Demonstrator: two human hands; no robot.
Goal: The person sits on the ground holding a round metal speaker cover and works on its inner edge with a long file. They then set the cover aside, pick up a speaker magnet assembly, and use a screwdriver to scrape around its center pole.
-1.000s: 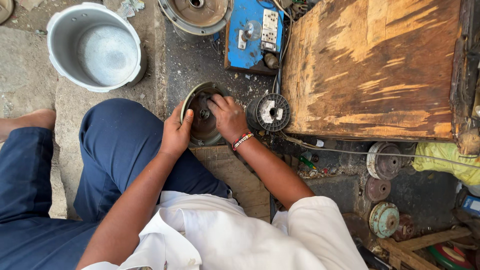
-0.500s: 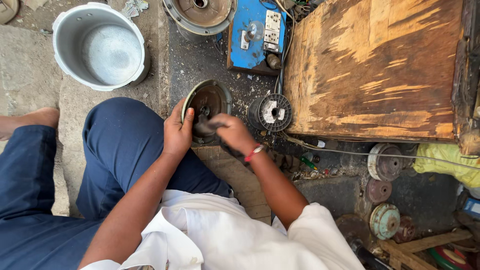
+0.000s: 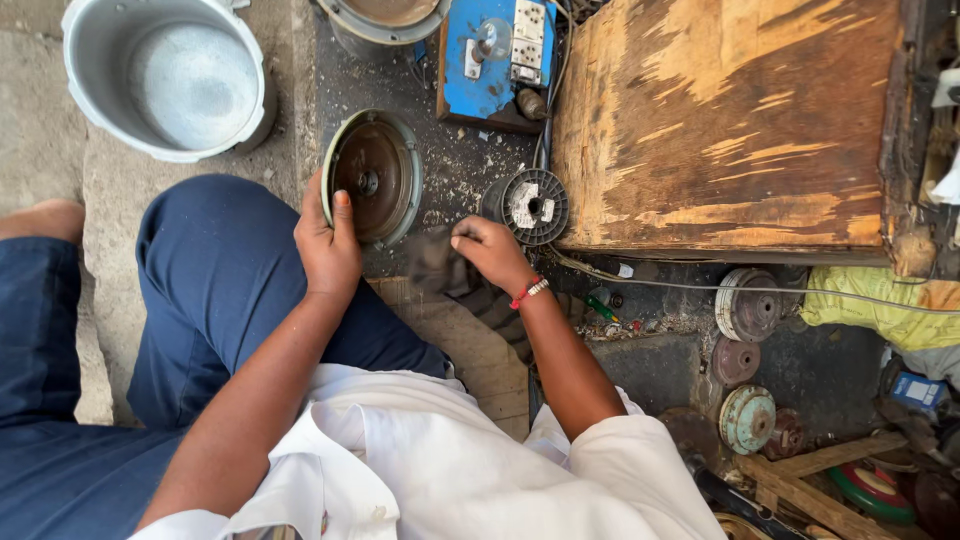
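Round dark metal cover with pale green rim sits upper centre-left of frame, tilted on edge on the gritty black floor, held only by the left hand: thumb up across its face, fingers curled behind the rim. One-hand pinch on a greasy disc, so it could slip, roll or tip toward the knee. Right hand, just right of centre, is closed around a dark grimy rag, wrist with red bracelet bent, forearm running down-right. Rag could snag the black ribbed round spool touching close above it. Dented silver metal pot upper left, well apart.
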